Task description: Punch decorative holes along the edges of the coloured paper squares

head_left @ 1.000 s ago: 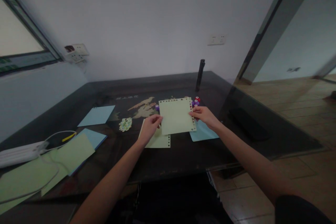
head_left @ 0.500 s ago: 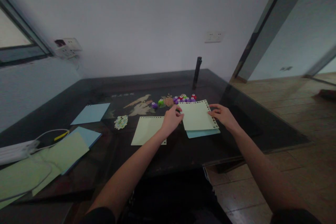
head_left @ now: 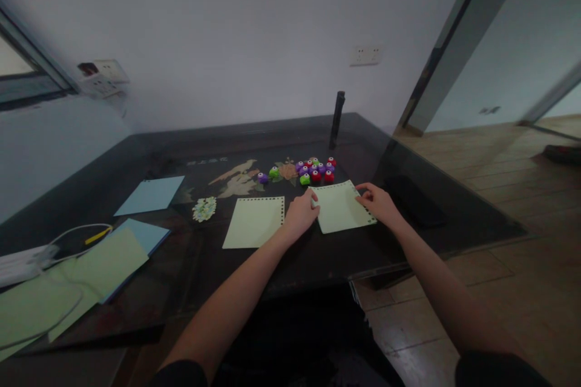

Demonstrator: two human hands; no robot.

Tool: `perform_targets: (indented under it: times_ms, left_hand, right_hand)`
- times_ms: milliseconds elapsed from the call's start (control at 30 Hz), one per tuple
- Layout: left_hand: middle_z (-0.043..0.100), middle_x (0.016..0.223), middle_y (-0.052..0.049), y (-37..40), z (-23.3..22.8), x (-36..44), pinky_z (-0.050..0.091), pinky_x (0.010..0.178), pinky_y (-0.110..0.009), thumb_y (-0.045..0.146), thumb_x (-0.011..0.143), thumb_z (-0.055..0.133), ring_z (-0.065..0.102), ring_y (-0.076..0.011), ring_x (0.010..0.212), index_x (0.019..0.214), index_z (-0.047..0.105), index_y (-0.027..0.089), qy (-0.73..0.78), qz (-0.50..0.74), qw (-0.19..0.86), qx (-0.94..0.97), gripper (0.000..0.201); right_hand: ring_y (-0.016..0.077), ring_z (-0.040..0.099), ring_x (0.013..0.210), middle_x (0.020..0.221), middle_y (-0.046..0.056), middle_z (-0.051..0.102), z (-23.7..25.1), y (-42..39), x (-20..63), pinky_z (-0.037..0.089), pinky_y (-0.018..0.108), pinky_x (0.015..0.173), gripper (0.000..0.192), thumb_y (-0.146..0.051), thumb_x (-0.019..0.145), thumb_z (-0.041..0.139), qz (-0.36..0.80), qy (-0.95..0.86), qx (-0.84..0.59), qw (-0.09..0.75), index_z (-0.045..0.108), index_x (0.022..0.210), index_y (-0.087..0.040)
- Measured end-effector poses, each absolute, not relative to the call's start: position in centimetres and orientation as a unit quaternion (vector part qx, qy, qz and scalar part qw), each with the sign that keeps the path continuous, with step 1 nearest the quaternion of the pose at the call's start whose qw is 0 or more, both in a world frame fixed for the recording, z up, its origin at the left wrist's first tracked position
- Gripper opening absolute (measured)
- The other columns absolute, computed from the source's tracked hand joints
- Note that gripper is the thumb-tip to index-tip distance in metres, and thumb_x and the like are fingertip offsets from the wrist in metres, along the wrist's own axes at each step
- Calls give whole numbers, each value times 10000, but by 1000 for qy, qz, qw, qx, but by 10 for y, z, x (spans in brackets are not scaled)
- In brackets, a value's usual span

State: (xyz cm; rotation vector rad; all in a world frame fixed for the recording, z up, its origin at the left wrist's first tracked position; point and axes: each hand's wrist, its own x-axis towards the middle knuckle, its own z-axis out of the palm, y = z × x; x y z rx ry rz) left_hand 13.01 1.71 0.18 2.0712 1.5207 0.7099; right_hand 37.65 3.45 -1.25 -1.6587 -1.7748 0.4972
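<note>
While I watched head view: left hand [head_left: 303, 215] flat, fingers spread on left edge of green punched sheet [head_left: 341, 208]; right hand [head_left: 377, 202] loosely open, pressing its right edge. Sheet lay flat on bench [head_left: 318, 254]. Second green sheet [head_left: 254, 222] just left. Small punches [head_left: 313, 170] clustered beyond.

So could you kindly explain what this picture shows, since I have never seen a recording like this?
There is no machine here: a camera worn on a person's head looks down at their own two bare hands over a dark table. The left hand and the right hand rest on the two sides of a pale green sheet with punched edges, lying flat. A second green sheet lies to its left, small coloured punches behind, and blue paper and a white cable further left.
</note>
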Motion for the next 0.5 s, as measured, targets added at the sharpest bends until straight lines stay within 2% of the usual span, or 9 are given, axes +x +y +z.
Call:
perform_targets:
  times_ms: [233,500]
  left_hand:
    - [676,755,-51,14,3,132,431,682,-307,182,789,526,638,-229,755,991,546,204,550,224,194,781,204]
    - [675,864,-78,10,7,137,453,736,-310,207,812,515,642,-230,837,1043,551,210,575,163,165,785,233]
  right_hand:
    - [151,517,576,640,-7,564,-15,35,376,391,279,574,262,-257,720,578,161,-684,-641,309,627,966,-182]
    - [138,487,578,631,-19,503,-18,36,377,378,262,572,267,-265,685,599,124,-708,-629,295,649,934,-181]
